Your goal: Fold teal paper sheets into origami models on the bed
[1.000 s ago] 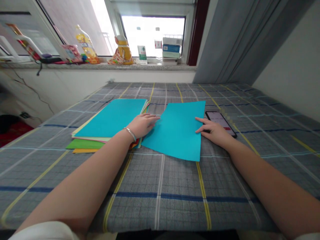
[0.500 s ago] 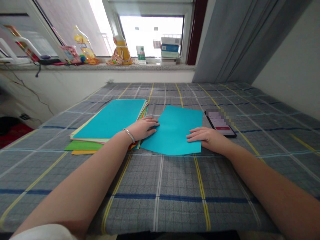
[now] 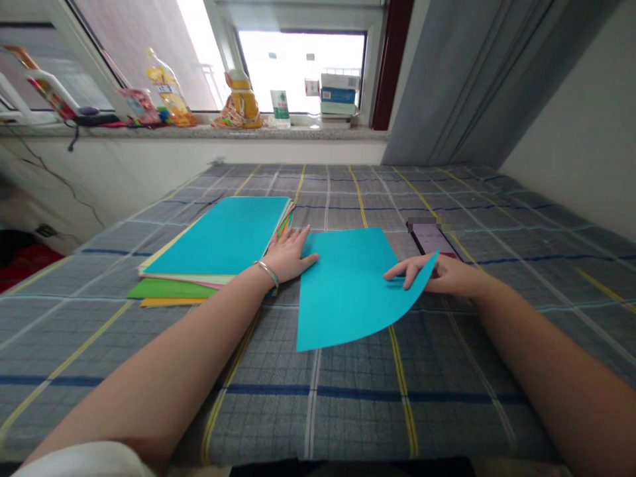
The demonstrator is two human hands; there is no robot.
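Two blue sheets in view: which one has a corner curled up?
The loose blue sheet: its near right corner bends up at the right hand. The other blue sheet, atop the paper stack, lies flat.

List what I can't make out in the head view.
All in the head view:
Phone: near end hidden behind the right hand.
Right hand: partly hidden behind the curled corner of the sheet.
Stack: part of its near edge hidden behind the left arm.
Boxes: print too small.
Left sleeve: cut off by the bottom edge.
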